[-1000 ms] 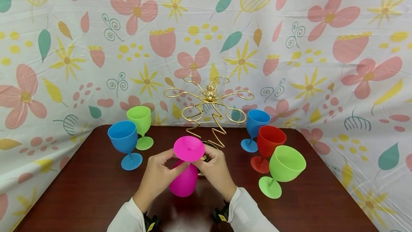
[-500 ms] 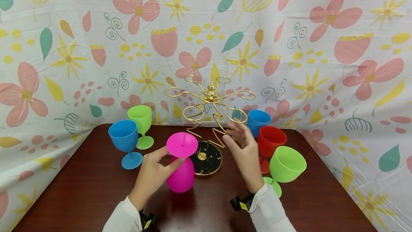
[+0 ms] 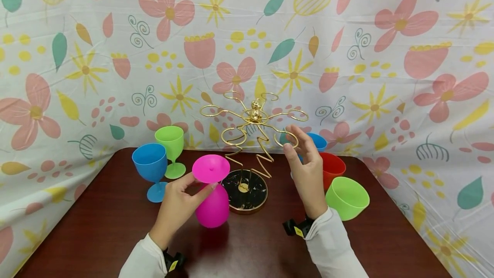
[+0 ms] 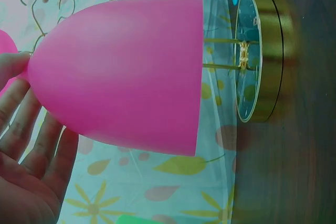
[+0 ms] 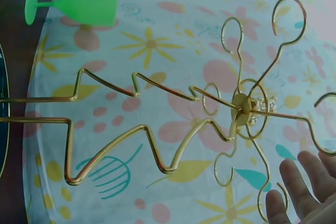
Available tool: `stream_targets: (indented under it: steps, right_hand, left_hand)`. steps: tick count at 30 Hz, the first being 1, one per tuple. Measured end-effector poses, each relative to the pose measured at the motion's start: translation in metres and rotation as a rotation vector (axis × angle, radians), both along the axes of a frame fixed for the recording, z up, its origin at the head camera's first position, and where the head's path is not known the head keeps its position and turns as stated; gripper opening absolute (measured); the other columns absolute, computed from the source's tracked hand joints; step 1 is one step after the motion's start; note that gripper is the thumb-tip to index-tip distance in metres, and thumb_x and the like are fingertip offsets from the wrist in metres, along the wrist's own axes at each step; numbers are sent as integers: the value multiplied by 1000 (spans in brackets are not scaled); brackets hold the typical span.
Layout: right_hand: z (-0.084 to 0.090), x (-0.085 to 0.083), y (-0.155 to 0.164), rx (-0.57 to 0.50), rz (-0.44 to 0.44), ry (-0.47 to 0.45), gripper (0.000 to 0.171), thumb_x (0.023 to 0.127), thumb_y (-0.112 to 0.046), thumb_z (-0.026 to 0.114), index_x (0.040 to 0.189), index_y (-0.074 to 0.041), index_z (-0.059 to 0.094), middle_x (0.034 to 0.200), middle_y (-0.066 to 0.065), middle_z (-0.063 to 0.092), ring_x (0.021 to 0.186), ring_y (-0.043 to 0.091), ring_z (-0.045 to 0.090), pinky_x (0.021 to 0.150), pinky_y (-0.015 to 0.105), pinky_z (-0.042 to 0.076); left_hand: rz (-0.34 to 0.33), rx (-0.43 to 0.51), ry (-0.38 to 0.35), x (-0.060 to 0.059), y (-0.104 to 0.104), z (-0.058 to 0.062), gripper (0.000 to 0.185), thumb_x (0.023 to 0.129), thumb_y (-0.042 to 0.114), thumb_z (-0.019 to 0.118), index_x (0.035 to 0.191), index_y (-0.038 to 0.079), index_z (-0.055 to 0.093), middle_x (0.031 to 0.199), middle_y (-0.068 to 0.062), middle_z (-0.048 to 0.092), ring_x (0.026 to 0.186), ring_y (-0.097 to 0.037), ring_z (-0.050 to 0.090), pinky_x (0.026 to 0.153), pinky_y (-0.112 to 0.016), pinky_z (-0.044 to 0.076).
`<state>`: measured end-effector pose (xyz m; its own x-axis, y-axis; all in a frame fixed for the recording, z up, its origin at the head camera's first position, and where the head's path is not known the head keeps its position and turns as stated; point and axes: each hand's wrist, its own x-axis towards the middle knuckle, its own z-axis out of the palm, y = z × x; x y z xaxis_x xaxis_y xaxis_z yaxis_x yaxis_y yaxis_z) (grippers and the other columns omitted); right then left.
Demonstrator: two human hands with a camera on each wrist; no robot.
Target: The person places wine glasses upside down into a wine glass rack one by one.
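My left hand [image 3: 179, 203] pinches a pink goblet [image 3: 212, 207] by its stem. The goblet hangs upside down, its foot uppermost and its bowl pointing at the table; the bowl fills much of the left wrist view, with fingers [image 4: 55, 140] behind its narrow end. Just beyond stands a gold wire goblet rack [image 3: 254, 117] with looped arms, zigzag uprights and a round black base [image 3: 247, 192]. Beside the rack's front right loop, my right hand [image 3: 306, 175] is raised with fingers spread and nothing held. Its fingertips [image 5: 296, 177] show below the loops in the right wrist view.
On the left of the brown table [image 3: 96, 226] stand a blue goblet [image 3: 149, 162] and a green goblet [image 3: 169, 140]. To the right, partly behind my right hand, are another blue goblet [image 3: 318, 140], a red goblet [image 3: 333, 168] and a green one. A flowered cloth [image 3: 247, 33] hangs behind.
My right hand has let go of the pink goblet and moved right and up to the rack's loop. My left hand has shifted slightly left with the goblet, uncovering the black base.
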<state>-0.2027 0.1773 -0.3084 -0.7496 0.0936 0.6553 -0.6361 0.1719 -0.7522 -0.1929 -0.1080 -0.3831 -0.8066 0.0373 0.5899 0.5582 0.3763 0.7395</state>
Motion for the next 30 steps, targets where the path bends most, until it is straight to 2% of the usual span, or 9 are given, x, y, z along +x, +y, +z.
stream_targets:
  steps: [5,12,16,21,24,30]
  right_hand:
    - [1,-1,-1,40,-37,-1,41,101,-19,56,142,-17,51,137,-4,55,127,17,50,97,28,45]
    - [-1,-2,-1,32,-30,13,41,100,-18,57,141,-13,52,137,-2,56,128,22,51,97,28,46]
    - [-2,-3,-1,27,-24,13,41,100,-18,57,140,-13,52,136,0,56,128,23,50,96,27,46]
    - [-2,-4,-2,22,-20,14,40,100,-18,57,140,-14,53,136,1,57,126,23,51,97,28,46]
    - [-2,-4,-1,17,-18,19,40,100,-17,57,140,-15,53,135,1,57,125,23,52,97,27,46]
    - [-2,-3,-2,12,-19,12,39,100,-18,57,139,-18,53,135,2,57,124,24,53,97,27,46]
  left_hand:
    - [26,6,-4,-1,-3,2,42,79,27,84,118,19,70,101,6,72,93,-12,68,75,-33,57]
    - [72,17,28,-7,-3,9,38,81,26,82,116,18,70,98,4,73,88,-14,69,72,-34,58]
    - [103,52,71,-13,-1,20,31,82,25,81,111,18,72,94,5,72,83,-11,68,71,-32,58]
    - [138,100,87,-23,1,38,25,85,30,78,106,17,72,93,5,73,83,-9,68,73,-32,57]
    - [126,138,89,-30,4,49,27,86,34,76,108,18,73,96,4,73,86,-10,69,76,-30,57]
    - [35,194,101,-46,18,66,26,87,31,75,109,16,73,102,3,72,94,-12,68,82,-32,55]
